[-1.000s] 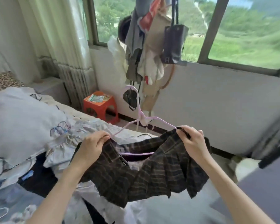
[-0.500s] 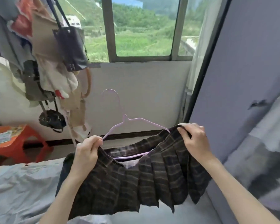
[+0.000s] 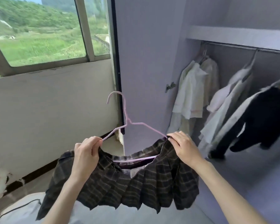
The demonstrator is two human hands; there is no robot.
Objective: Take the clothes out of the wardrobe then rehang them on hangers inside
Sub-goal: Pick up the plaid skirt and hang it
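Skirt (image 3: pixel 136 183), dark plaid w/ pleats, hangs in mid-air between both hands, its waistband threaded on a pale purple wire hanger (image 3: pixel 132 126); hem droops over the bed (image 3: pixel 23 212) at bottom of frame. Left hand (image 3: pixel 86 157) comes up from lower left, forearm angled in, fingers curled, pinching waistband + left end of hanger. Right hand (image 3: pixel 183 147) reaches in from lower right, wrist bent down, thumb & fingertips pinching waistband at the hanger's right shoulder. Hanger hook points up and curls left, free of everything.

Beyond the hands: open room between skirt and wardrobe (image 3: pixel 145 62). Wardrobe side panel stands just behind the hook; its open compartment is to the right. Rail (image 3: pixel 229 46) runs under a shelf (image 3: pixel 233 36) at top. White shirts (image 3: pixel 194 91) hang at rail's left end, more pale tops + a black garment (image 3: pixel 265 118) further right, bare rail between. Window (image 3: pixel 39 38) and wall (image 3: pixel 47 102) far left.
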